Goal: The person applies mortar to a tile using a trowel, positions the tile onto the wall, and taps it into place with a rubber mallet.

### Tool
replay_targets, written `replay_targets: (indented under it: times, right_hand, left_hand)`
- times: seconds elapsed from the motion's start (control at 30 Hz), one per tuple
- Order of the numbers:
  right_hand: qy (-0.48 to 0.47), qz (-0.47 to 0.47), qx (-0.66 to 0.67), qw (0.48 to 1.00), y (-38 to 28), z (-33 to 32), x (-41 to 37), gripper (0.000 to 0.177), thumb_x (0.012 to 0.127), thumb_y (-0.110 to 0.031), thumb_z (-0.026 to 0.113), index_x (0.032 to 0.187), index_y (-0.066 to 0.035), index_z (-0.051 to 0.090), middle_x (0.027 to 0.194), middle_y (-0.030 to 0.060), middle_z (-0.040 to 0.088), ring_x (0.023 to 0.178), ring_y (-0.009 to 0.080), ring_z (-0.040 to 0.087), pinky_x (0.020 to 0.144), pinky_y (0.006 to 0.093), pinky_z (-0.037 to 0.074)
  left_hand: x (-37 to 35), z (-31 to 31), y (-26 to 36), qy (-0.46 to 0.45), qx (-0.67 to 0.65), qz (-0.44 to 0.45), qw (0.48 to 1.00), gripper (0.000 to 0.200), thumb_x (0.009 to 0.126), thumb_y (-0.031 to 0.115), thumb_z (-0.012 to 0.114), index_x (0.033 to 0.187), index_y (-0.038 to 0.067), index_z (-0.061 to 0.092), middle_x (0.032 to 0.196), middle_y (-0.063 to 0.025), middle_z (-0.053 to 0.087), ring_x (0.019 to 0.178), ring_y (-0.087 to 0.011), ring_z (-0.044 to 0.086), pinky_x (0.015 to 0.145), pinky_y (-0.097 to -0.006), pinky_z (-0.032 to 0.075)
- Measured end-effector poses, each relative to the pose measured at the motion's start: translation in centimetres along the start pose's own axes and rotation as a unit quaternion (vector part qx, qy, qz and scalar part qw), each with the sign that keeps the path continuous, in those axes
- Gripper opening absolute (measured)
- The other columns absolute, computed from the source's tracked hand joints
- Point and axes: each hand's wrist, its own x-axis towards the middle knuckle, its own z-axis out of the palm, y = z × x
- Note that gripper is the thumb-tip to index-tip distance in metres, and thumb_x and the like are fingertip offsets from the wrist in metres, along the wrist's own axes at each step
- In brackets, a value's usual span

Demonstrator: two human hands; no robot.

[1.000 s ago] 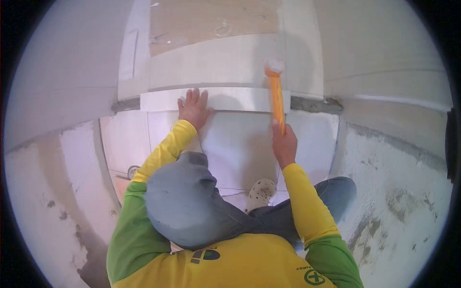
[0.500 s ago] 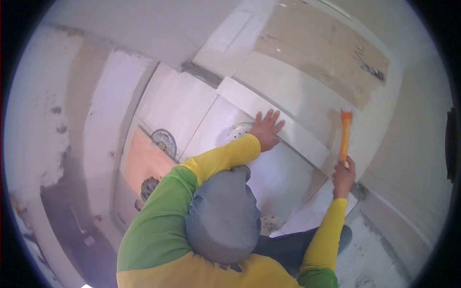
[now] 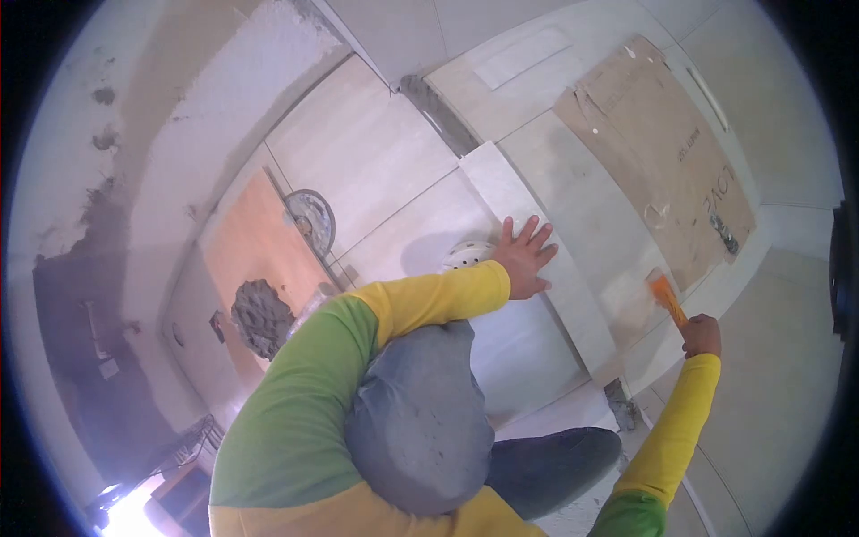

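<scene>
My left hand [image 3: 526, 258] lies flat with fingers spread over a long pale tile strip [image 3: 523, 210], its wrist side over the adjoining large tile. Beside that wrist, partly hidden by it, is a round white drain cover with holes [image 3: 467, 255]. My right hand [image 3: 701, 337] is closed around the handle of an orange tool [image 3: 667, 298] with a wider end. That end is low over the pale tiles on the right, near a cardboard sheet [image 3: 640, 134]. What kind of tool it is, I cannot tell.
At left, a grey mortar heap [image 3: 262, 318] sits on an orange-brown board [image 3: 255, 242], beside a round metal disc [image 3: 310, 224]. Rough grey gaps border the tiles [image 3: 438, 116]. A grey cloth-covered form [image 3: 420, 416] and a dark trouser leg [image 3: 555, 465] fill the lower middle. A bright lamp [image 3: 134, 515] shines at lower left.
The view has shifted and turned, showing more of the mortar and the lamp. My right hand and the orange tool are farther right and tilted. My left hand stays on the strip.
</scene>
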Motion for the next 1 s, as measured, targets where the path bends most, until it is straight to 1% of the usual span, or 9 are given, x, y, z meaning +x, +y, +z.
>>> replay_targets:
  times: [0.07,0.27,0.33,0.37,0.43,0.57,0.77,0.83,1.0]
  right_hand:
    - [-0.003,-0.002,-0.035,0.999,1.1,0.1,3.2,0.027,0.081,-0.016,0.064,0.098,0.004,0.069,0.072,0.0188,0.067,0.056,0.0273,0.068,0.048,0.0383,0.051]
    - [-0.050,-0.288,-0.270,0.917,7.6,0.9,13.3,0.022,0.078,-0.013,0.063,0.093,0.001,0.071,0.080,0.0207,0.071,0.072,0.0319,0.072,0.064,0.0407,0.056]
    - [-0.107,-0.377,-0.621,0.679,1.2,-1.3,7.4,0.020,0.077,-0.011,0.065,0.091,0.001,0.072,0.089,0.0229,0.070,0.087,0.0341,0.071,0.076,0.0424,0.057]
    - [-0.107,-0.375,-0.623,0.678,1.9,-0.9,8.5,0.020,0.077,-0.011,0.065,0.091,0.001,0.072,0.089,0.0229,0.070,0.087,0.0341,0.071,0.076,0.0424,0.057]
    - [-0.062,-0.222,-0.441,0.867,3.1,-0.1,10.3,0.018,0.075,-0.010,0.068,0.089,0.001,0.072,0.095,0.0223,0.070,0.093,0.0342,0.069,0.082,0.0415,0.056]
    - [-0.069,-0.232,-0.510,0.826,2.4,-0.3,10.7,0.017,0.075,-0.009,0.070,0.089,0.001,0.073,0.096,0.0206,0.071,0.093,0.0324,0.070,0.082,0.0400,0.056]
    - [-0.129,-0.291,-0.656,0.685,-1.3,-1.4,7.1,0.019,0.079,-0.013,0.066,0.088,0.001,0.073,0.098,0.0201,0.071,0.093,0.0325,0.070,0.083,0.0396,0.056]
    - [-0.092,-0.219,-0.571,0.786,-1.8,-1.3,6.1,0.024,0.082,-0.019,0.062,0.088,0.001,0.073,0.097,0.0217,0.071,0.094,0.0344,0.069,0.084,0.0417,0.055]
    - [-0.033,-0.126,-0.427,0.895,0.0,0.1,8.0,0.023,0.080,-0.023,0.068,0.088,-0.002,0.074,0.094,0.0175,0.072,0.092,0.0321,0.070,0.081,0.0408,0.056]
  left_hand:
    - [0.0,0.0,0.0,-0.002,-0.006,0.002,1.000,0.075,0.089,0.055,0.056,0.148,0.012,0.039,0.161,-0.0176,0.017,0.149,-0.0403,0.006,0.112,-0.0712,0.007]
    - [-0.1,-0.2,0.1,-0.018,-0.017,0.000,1.000,0.077,0.089,0.057,0.054,0.149,0.011,0.038,0.161,-0.0176,0.016,0.149,-0.0415,0.003,0.111,-0.0729,0.005]
    - [0.0,-0.5,0.1,-0.022,-0.020,-0.001,1.000,0.077,0.089,0.056,0.054,0.149,0.010,0.037,0.161,-0.0183,0.016,0.149,-0.0416,0.004,0.111,-0.0723,0.005]
    - [0.0,-0.6,0.1,-0.028,-0.021,-0.001,0.999,0.076,0.090,0.055,0.054,0.149,0.010,0.037,0.160,-0.0191,0.016,0.149,-0.0417,0.004,0.112,-0.0717,0.004]
    - [-0.1,-0.6,0.2,-0.010,-0.024,-0.001,1.000,0.075,0.091,0.053,0.053,0.149,0.009,0.037,0.160,-0.0201,0.016,0.149,-0.0417,0.005,0.113,-0.0701,0.005]
    - [-0.6,0.0,-0.2,0.020,0.000,0.045,0.999,0.071,0.092,0.047,0.054,0.148,0.007,0.037,0.159,-0.0230,0.018,0.149,-0.0417,0.009,0.116,-0.0645,0.008]
    - [-1.4,0.3,-0.3,-0.019,0.014,0.047,0.999,0.070,0.092,0.040,0.058,0.149,0.007,0.034,0.159,-0.0222,0.018,0.149,-0.0405,0.009,0.118,-0.0605,0.009]
    - [-1.3,0.5,-0.4,-0.017,0.006,0.048,0.999,0.070,0.092,0.040,0.058,0.149,0.007,0.035,0.159,-0.0219,0.018,0.149,-0.0398,0.009,0.118,-0.0603,0.009]
    - [-1.3,1.3,-1.2,0.018,-0.011,0.058,0.998,0.070,0.092,0.041,0.058,0.148,0.007,0.035,0.159,-0.0199,0.019,0.149,-0.0377,0.010,0.118,-0.0600,0.010]
